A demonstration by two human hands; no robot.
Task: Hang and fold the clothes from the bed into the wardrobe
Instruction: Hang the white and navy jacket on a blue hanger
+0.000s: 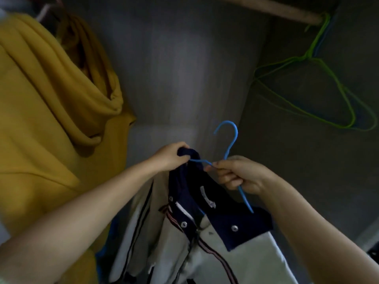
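Your left hand (pixel 171 155) grips the navy collar (pixel 189 156) of a cream jersey (pixel 252 261), fingers curled over the bunched fabric near one shoulder of the blue wire hanger (pixel 231 144). Your right hand (pixel 240 175) pinches that hanger at its neck, thumb and fingers closed round the wire; the hook rises above the fist, one arm of the hanger sticks out below it toward the collar flap. The other arm runs left into the collar by your left hand. The jersey hangs down between both forearms: navy placket with metal snaps, striped trim along the front edge, a label inside the neck. It's held up inside the wardrobe, not yet on the rod.

Room: dim wardrobe interior, grey back wall (pixel 180 68) and a grey side wall at right. A wooden rod (pixel 276 10) crosses the top right. Green wire hangers (pixel 328 87) hang bare from its right end, against the side wall; a bluish one seems tucked behind them, hard to tell. A mustard-yellow hoodie (pixel 47 103) hangs at left, hood drooping forward, close beside your left forearm. Wardrobe floor mostly hidden by the jersey.
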